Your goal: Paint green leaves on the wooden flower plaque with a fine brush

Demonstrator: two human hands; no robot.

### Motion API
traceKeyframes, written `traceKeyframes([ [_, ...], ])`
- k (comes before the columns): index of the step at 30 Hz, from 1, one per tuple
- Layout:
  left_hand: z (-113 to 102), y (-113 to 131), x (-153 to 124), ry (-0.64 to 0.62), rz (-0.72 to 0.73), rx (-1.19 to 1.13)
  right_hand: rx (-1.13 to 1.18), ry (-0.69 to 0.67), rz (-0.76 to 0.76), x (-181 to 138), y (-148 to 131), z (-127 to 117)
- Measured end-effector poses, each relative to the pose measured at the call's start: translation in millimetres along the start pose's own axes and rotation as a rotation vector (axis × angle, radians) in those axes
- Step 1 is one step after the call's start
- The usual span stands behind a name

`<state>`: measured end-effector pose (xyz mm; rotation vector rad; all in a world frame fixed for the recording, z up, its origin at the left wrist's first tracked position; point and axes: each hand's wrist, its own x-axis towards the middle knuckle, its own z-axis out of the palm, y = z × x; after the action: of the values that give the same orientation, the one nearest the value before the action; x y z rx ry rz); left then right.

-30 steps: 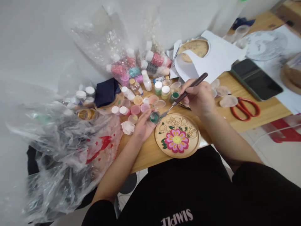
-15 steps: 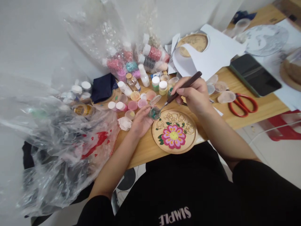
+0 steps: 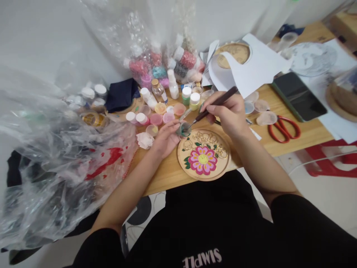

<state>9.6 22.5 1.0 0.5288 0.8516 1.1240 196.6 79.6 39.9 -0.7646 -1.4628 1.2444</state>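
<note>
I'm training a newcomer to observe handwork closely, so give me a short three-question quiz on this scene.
1. What does the left hand hold? A) a phone B) a small jar C) a sheet of paper
2. True or false: the right hand holds a dark-handled tool with its tip towards the jar.
3. Fill in: on the wooden disc, the centre of the flower is ____.

Key: 1 B; 2 true; 3 yellow.

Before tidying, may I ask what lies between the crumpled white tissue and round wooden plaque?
In the head view, the left hand, holding a clear, green-stained cup.
</note>
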Motion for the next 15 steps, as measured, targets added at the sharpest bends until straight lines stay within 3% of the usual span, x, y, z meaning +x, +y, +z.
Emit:
traceKeyframes([
  [6, 0.0, -3.1, 0.4, -0.015, 0.024, -0.013, -0.054, 0.007, -0.073, -4.2, -1.4, 1.1],
  [15, 2.6, -2.4, 0.3, 0.036, 0.009, -0.015, -0.097, 0.03, -0.024, -2.5, 1.7, 1.4],
])
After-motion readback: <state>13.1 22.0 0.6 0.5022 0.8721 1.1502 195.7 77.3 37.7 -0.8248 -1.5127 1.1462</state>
